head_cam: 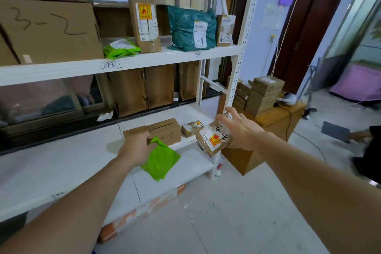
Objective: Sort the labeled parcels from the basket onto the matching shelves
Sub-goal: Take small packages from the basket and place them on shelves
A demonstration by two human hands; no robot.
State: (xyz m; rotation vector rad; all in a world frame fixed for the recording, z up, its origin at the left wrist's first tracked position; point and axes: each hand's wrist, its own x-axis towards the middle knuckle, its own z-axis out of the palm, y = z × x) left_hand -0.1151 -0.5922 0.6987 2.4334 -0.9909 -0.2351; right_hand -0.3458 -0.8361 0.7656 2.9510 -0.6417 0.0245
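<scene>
Hanging over the lower shelf [61, 163] near its right edge, a green bag [159, 159] is pinched in the left hand [136, 148], a "4-4" parcel [213, 138] gripped by the right hand [241, 130].

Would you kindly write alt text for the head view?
The left hand grips a bright green plastic mailer and the right hand holds a small brown cardboard parcel marked 4-4, both before a white metal shelf unit holding labelled parcels.

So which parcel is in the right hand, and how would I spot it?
Find the white shelf rack and follow its right post down to the lower shelf. There the right hand grips a small brown box, tilted. Unlike the box marked 4-3 behind it, this one reads 4-4 and bears a red and yellow sticker.
</scene>
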